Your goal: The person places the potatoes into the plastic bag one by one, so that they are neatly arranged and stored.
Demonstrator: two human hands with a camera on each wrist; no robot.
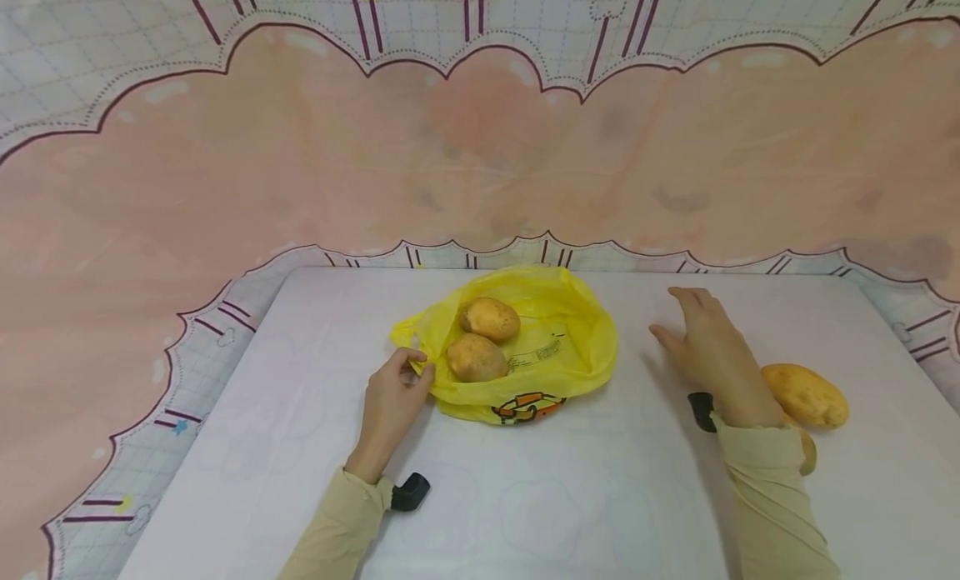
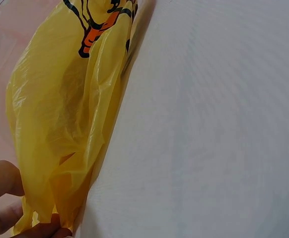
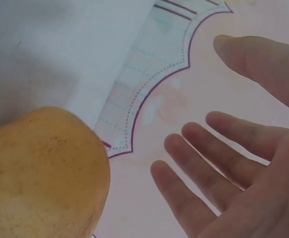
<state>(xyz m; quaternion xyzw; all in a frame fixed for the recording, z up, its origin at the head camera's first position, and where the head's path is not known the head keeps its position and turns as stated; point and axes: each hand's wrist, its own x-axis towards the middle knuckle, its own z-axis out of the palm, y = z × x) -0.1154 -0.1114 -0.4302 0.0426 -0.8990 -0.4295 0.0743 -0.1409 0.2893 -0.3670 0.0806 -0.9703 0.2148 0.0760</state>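
Observation:
A yellow plastic bag [image 1: 558,372] lies on the table with its mouth spread, and two potatoes [image 1: 477,357] sit inside at its left. My left hand [image 1: 392,405] pinches the bag's left end; in the left wrist view, fingers [image 2: 4,178] grip the gathered yellow plastic. Over the table to the right of the bag, my right hand [image 1: 708,347] holds nothing, its thumb and fingers apart. Right of that wrist lies a large potato [image 1: 806,397], and another potato [image 1: 808,453] is mostly hidden by the forearm. A potato [image 3: 45,173] looms close in the right wrist view, apart from the fingers.
The white table [image 1: 547,513] carries the bag and the potatoes. Behind it and along its sides hangs a patterned pink and white cloth [image 1: 480,163]. A black strap piece sits at each wrist.

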